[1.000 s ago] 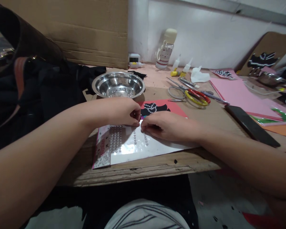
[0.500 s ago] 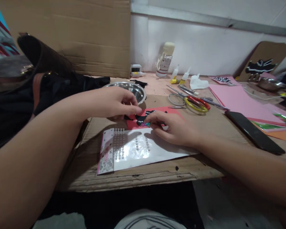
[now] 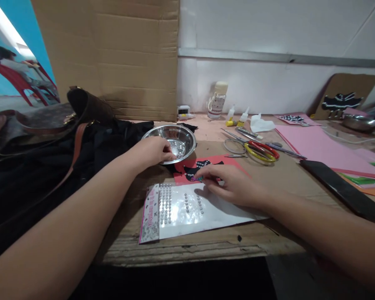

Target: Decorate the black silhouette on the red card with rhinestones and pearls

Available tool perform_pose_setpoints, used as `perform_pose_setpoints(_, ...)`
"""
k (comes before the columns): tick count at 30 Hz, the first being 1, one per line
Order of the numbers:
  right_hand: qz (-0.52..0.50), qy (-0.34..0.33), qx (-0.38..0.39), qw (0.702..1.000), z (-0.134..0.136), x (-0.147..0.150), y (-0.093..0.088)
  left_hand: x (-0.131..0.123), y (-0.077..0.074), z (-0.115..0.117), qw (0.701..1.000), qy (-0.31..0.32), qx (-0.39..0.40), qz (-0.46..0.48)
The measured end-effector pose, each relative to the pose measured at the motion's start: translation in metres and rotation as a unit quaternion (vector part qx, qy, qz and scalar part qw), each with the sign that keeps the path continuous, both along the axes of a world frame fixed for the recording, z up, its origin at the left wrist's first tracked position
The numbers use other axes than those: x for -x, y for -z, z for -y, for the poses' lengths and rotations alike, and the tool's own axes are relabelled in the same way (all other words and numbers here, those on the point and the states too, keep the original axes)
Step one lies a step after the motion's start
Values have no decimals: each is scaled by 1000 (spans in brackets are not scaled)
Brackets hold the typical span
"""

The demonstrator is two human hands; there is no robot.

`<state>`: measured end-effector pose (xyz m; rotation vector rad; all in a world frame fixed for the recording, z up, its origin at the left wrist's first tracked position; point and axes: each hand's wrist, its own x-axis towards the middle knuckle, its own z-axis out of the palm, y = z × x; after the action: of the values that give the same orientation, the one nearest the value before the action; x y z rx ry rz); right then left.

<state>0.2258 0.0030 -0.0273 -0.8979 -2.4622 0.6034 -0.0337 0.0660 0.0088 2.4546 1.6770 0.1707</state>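
My left hand (image 3: 154,152) is over the near rim of a shiny metal bowl (image 3: 187,153), fingers curled together at its inside. Whatever they may pinch is too small or hidden to name. My right hand (image 3: 229,183) lies palm down, its fingers bent and closed at the edge of a black cut-out (image 3: 191,172) trimmed with white beads and some purple and green ones. What it may grip I cannot make out. Under the cut-out is red paper (image 3: 181,179). Beneath my right hand, a white sheet of stick-on pearls (image 3: 175,223) has several rows of beads.
Red- and yellow-handled scissors (image 3: 261,151) lie right of the red paper. Glue bottles (image 3: 243,117) and a drinking bottle (image 3: 218,102) stand near the wall. At right are a black phone (image 3: 343,189) and pink paper (image 3: 328,148). A brown bag (image 3: 50,118) sits left.
My left hand has moved from above the red paper to the metal bowl. My right hand stays by the cut-out. The view has tilted upward.
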Motion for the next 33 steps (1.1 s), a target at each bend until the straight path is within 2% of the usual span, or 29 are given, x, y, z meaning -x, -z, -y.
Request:
perform_pose_setpoints(7,4,-2,-12,1000,0,0,1,0,15,-2,1000,-10,-23,-11)
perform_pose_setpoints(16,8,-9,-12,1000,-3,1,1,-18,13,4,997,22,-71,-1)
perform_pose_setpoints(28,25,-9,-12,1000,0,-1,-1,-11,14,-3,995,23,-95,38)
perform_pose_setpoints(33,23,-8,-11,1000,-1,-1,0,-17,12,3,992,55,-96,60)
